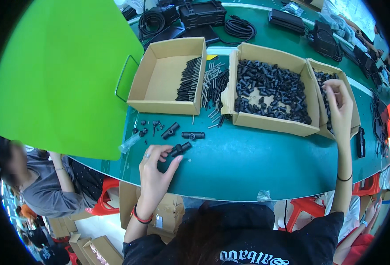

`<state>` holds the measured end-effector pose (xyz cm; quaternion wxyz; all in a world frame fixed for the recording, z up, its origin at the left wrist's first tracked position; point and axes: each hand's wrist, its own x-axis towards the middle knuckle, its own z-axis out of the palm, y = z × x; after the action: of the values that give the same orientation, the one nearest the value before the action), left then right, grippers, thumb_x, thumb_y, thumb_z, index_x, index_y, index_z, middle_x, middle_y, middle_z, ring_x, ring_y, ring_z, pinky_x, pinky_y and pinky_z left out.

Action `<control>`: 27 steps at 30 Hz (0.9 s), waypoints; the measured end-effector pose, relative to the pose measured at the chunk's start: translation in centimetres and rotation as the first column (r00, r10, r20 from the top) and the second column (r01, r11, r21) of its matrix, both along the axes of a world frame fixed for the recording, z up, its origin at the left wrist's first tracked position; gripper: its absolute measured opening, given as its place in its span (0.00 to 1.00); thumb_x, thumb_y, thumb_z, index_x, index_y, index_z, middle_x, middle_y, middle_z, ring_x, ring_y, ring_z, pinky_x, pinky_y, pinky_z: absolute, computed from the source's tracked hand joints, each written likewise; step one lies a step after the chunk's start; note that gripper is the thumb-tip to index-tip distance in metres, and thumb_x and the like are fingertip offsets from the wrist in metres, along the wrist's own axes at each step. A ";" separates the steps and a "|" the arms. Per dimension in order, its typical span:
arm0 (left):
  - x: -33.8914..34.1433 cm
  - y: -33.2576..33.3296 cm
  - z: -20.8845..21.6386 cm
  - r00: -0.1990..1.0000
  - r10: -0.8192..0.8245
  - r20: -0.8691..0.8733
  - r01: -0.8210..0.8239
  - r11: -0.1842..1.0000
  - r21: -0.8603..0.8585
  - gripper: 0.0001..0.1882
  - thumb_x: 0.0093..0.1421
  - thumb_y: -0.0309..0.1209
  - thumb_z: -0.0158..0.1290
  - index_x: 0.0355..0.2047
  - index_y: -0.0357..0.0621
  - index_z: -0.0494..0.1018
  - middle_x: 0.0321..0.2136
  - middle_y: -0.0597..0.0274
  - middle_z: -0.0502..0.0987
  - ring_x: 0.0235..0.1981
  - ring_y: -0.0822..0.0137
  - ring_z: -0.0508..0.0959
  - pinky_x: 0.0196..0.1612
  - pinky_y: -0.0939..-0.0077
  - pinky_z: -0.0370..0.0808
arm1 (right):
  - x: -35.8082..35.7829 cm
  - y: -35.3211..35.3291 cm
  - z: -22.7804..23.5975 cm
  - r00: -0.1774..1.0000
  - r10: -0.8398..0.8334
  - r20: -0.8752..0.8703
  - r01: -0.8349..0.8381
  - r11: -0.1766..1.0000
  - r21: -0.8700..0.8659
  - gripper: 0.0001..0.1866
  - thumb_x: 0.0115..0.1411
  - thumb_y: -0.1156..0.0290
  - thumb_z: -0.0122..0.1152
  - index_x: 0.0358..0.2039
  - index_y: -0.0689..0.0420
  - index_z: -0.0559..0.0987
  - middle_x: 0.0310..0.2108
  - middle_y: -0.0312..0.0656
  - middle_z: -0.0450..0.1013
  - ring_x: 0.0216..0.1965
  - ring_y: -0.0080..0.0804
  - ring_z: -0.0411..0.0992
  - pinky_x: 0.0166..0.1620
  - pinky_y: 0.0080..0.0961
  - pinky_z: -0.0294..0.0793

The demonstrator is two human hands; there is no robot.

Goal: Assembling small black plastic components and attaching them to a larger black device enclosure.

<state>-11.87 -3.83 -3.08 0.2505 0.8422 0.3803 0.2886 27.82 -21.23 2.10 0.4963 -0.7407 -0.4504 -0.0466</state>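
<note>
My left hand (154, 170) is over the table's front left part, thumb and fingertips at the near end of a black tubular part with a side knob (181, 149). Its fingers close around that end. Just beyond lie two similar parts, a tilted black tube (170, 130) and a level black tube with a round hole (193, 135). Over at the right, my right hand (341, 99) reaches into a narrow cardboard box (353, 115) of small black pieces. Its thumb and fingers are pinched together; whatever is between them is too small to make out.
A wide cardboard box (274, 123) holds many short black pieces. Left of it, another box (164, 107) contains black-and-silver rods, with loose rods (213, 81) alongside. Small knobs and screws (155, 127) lie near a bright green panel (66, 79). Black cases and cables (240, 28) occupy the far side.
</note>
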 end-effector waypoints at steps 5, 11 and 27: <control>0.8 0.4 -0.2 1.000 -0.008 0.005 0.008 1.000 0.014 0.12 0.52 0.26 0.65 0.35 0.35 0.77 0.31 0.56 0.75 0.30 0.64 0.76 0.33 0.75 0.72 | 5.6 -1.1 -3.5 0.950 -0.099 0.297 0.191 0.935 -0.298 0.10 0.65 0.70 0.52 0.42 0.61 0.76 0.36 0.41 0.72 0.38 0.31 0.70 0.43 0.26 0.68; 1.0 0.3 0.0 0.999 -0.016 -0.041 0.018 0.999 0.051 0.12 0.51 0.26 0.65 0.35 0.35 0.77 0.31 0.57 0.75 0.30 0.64 0.76 0.31 0.75 0.72 | 6.6 -2.1 -3.2 0.973 0.016 0.232 0.124 0.807 -0.578 0.14 0.66 0.65 0.50 0.46 0.61 0.73 0.42 0.47 0.69 0.45 0.42 0.65 0.52 0.34 0.64; 4.7 6.5 7.5 0.996 -0.089 -0.020 0.087 0.856 0.509 0.04 0.55 0.22 0.58 0.30 0.36 0.74 0.26 0.53 0.75 0.31 0.55 0.76 0.35 0.64 0.71 | 5.4 -1.3 -1.9 0.982 -0.077 0.171 0.138 0.913 -0.384 0.08 0.57 0.77 0.60 0.37 0.61 0.76 0.35 0.43 0.69 0.37 0.38 0.69 0.43 0.30 0.68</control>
<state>-7.16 2.66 4.46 0.0327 0.8943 0.2511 0.3690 33.24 -22.54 0.17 0.2979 -0.8435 -0.4453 -0.0385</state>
